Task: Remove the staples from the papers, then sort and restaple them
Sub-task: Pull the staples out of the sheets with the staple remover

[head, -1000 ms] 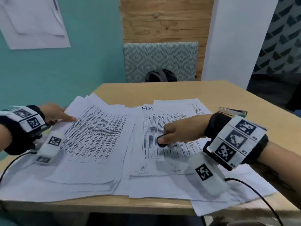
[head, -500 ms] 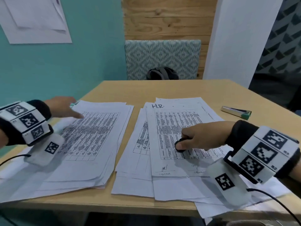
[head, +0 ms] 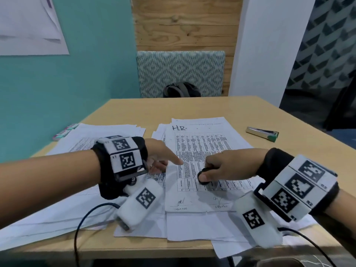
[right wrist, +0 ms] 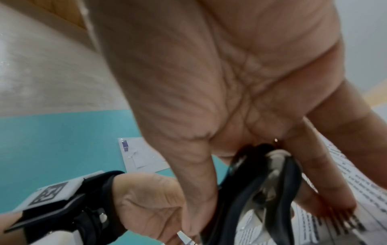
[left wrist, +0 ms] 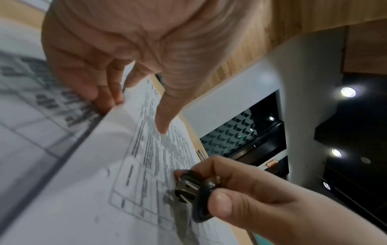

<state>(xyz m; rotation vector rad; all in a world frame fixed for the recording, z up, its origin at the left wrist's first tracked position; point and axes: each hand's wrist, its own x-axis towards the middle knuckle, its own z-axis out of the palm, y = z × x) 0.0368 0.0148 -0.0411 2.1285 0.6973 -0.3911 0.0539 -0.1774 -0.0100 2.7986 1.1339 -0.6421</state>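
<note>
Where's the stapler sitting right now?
In the head view the stapler lies untouched on the table, right of the sheet marked H.R. and beyond the right hand, which grips the staple remover.

Teal wall [head: 86,83], wood panelling [head: 183,24], white pillar [head: 269,45], perhaps a patterned chair [head: 181,72]
</note>
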